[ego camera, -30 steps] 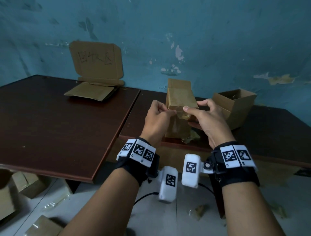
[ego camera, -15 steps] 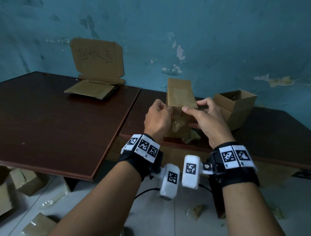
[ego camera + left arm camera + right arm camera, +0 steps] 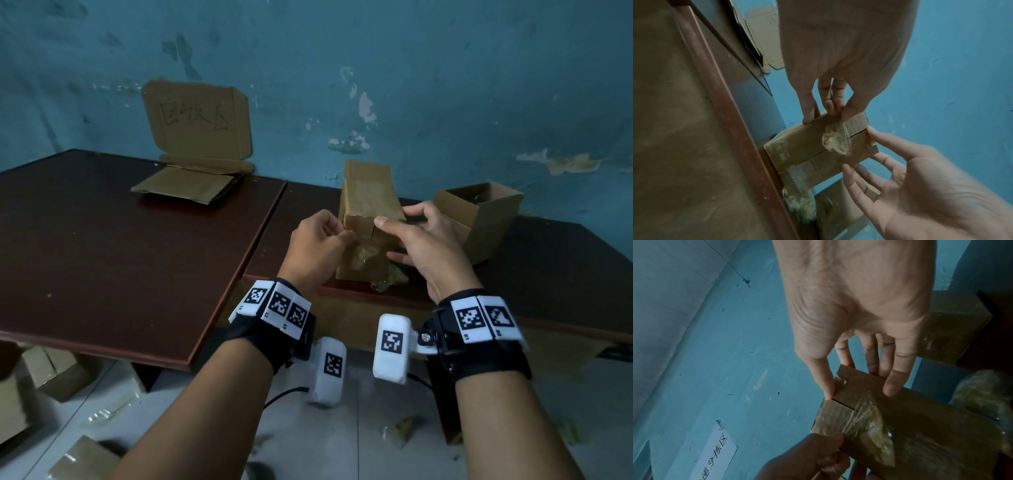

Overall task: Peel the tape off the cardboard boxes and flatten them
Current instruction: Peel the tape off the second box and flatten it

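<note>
Tape wad (image 3: 835, 141), plainest from left wrist

both forearms reach forward side by side. the left hand (image 3: 318, 241) is curled, its thumb and fingertips pinching a strip of tape (image 3: 835, 141). the right hand (image 3: 424, 245) is spread, with its palm turned toward the left hand. its thumb tip and nearly straight fingers press on the box (image 3: 368, 202).
</note>
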